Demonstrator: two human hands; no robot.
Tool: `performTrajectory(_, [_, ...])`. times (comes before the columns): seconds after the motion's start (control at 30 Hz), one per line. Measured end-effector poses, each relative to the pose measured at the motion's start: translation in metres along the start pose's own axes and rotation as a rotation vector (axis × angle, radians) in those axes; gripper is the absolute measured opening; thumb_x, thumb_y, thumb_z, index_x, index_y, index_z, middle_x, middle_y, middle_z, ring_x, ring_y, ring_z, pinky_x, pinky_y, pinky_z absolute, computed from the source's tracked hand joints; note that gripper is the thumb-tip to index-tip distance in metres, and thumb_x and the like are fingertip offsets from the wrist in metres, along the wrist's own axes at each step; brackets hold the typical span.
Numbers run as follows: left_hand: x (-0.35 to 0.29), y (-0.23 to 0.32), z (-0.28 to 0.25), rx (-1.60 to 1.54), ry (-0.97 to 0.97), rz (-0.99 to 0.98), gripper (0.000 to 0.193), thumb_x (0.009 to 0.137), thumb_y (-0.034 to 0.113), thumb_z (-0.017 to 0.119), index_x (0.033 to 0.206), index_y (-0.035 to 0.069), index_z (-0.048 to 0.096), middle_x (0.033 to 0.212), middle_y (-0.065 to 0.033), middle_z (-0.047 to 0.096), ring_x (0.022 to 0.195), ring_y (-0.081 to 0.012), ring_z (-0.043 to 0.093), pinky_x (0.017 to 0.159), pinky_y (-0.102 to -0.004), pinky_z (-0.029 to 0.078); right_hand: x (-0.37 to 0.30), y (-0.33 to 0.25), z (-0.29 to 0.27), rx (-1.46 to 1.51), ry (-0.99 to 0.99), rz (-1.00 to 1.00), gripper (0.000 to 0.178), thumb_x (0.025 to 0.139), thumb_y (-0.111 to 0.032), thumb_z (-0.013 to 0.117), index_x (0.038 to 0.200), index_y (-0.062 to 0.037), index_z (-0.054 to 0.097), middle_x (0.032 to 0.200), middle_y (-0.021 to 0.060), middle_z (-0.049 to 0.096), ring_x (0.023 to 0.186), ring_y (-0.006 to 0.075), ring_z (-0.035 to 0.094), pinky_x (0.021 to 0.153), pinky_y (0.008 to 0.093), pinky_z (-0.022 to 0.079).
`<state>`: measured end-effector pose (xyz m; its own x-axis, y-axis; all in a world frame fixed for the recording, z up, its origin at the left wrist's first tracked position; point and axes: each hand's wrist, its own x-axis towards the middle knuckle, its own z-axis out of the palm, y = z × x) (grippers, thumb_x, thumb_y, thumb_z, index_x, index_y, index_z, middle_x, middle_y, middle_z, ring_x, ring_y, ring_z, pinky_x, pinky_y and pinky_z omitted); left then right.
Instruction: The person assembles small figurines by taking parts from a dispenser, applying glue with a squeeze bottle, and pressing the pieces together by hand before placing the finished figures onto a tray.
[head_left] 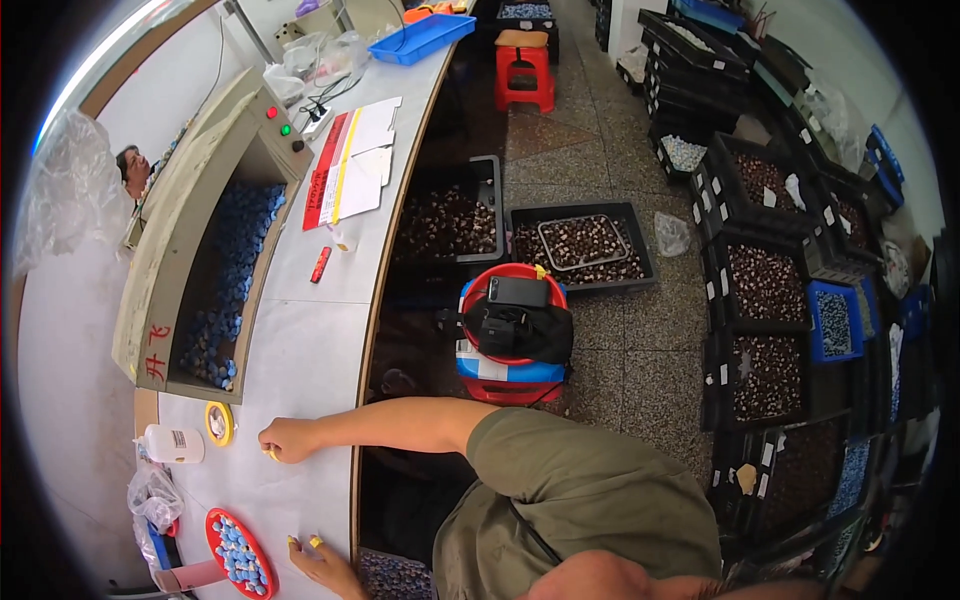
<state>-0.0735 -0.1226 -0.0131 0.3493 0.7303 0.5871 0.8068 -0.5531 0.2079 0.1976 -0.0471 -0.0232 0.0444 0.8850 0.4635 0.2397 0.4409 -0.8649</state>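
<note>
My right hand [287,440] is over the grey-white worktable [305,350], its fingers curled closed with a bit of yellow at a fingertip. Whatever it may hold is hidden. Just beyond it lies a small round yellow-rimmed dish [228,437] with pale contents. My left hand [327,572] is lower down by the table edge, yellow covers on two fingertips, the fingers apart and nothing visible between them. Nearest to it is a red round tray [268,574] of small blue-and-white pieces. A white plastic bottle [174,444] lies beside the yellow dish.
A beige box-shaped machine [160,280] with lit buttons holds many blue pieces [235,260]. Along the table are a red marker-like stick [320,264], papers [365,150] and a blue tray [422,40]. Red stools and black crates [765,270] of small brown pieces stand on the floor.
</note>
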Motion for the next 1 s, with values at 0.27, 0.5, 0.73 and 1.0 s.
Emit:
performTrajectory(0.27, [-0.013,0.008,-0.001,0.383,0.154,0.113,0.029,0.092,0.027,0.053,0.103,0.002,0.06,0.093,-0.0151,0.062,0.082,-0.0307,0.061,0.073,-0.0396,0.052,-0.001,-0.004,0.0,-0.025,-0.003,0.021,0.018,0.074,-0.003,0.051,0.088,0.0,0.062,0.083,0.0171,0.066,0.079,0.0332,0.063,0.068,0.0399,0.049])
performTrajectory(0.5, [-0.019,-0.02,0.005,0.209,0.144,0.206,0.034,0.091,0.026,0.053,0.105,-0.005,0.056,0.095,-0.0202,0.06,0.086,-0.0349,0.059,0.078,-0.0452,0.05,-0.004,-0.001,-0.002,-0.05,0.005,0.01,0.017,0.072,-0.004,0.052,0.086,0.0002,0.061,0.079,0.0167,0.065,0.074,0.0331,0.062,0.064,0.0406,0.048])
performTrajectory(0.73, [-0.035,-0.035,0.027,0.165,0.23,0.162,0.046,0.093,0.028,0.055,0.119,-0.009,0.05,0.114,-0.0261,0.055,0.105,-0.0424,0.054,0.09,-0.0502,0.045,-0.004,-0.011,0.003,0.027,-0.02,0.033,0.016,0.069,-0.005,0.056,0.084,0.002,0.058,0.073,0.0137,0.062,0.066,0.0289,0.059,0.059,0.0368,0.045])
performTrajectory(1.0, [0.025,-0.066,0.081,-0.216,0.767,0.573,0.04,0.092,0.026,0.056,0.113,-0.008,0.054,0.11,-0.0263,0.057,0.1,-0.0416,0.056,0.088,-0.0502,0.047,-0.002,-0.016,-0.001,-0.063,-0.04,0.061,0.016,0.069,-0.006,0.056,0.083,0.0014,0.059,0.067,0.0112,0.059,0.061,0.0255,0.056,0.056,0.0356,0.044])
